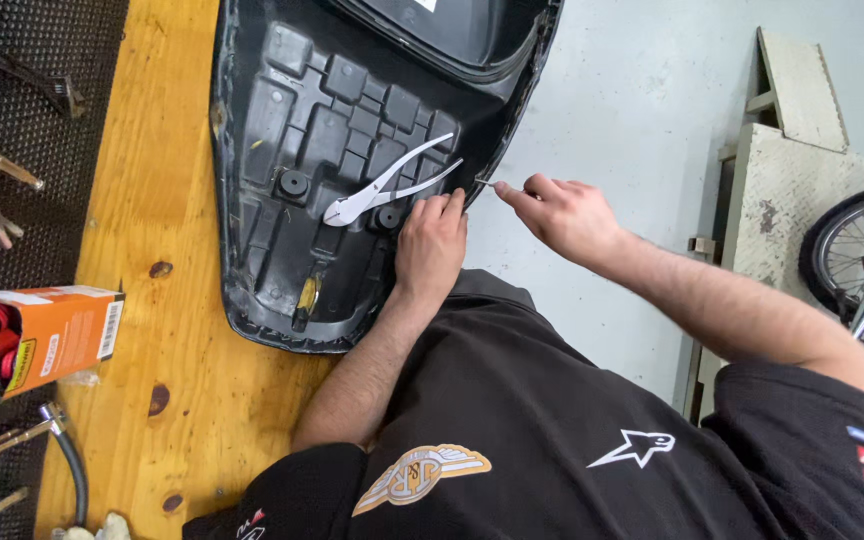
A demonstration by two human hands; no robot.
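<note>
Upside down on the wooden worktop (pixel 167 200) lies a black motorcycle seat (pixel 342 150), its ribbed plastic pan likely stiff, the cover edge softer. Left hand (pixel 432 245) presses flat at the rim, holding nothing. Right hand (pixel 564 215) has its grip pinched shut on a thin metal tool (pixel 487 183) at the edge. White pliers (pixel 392 182) rest on the pan

Seat pan on the counter

Motorcycle seat pan (pixel 352 150) lies upside down on the counter (pixel 167 200); pliers (pixel 387 183) rest on it, a cardboard box (pixel 57 335) to its left.
</note>
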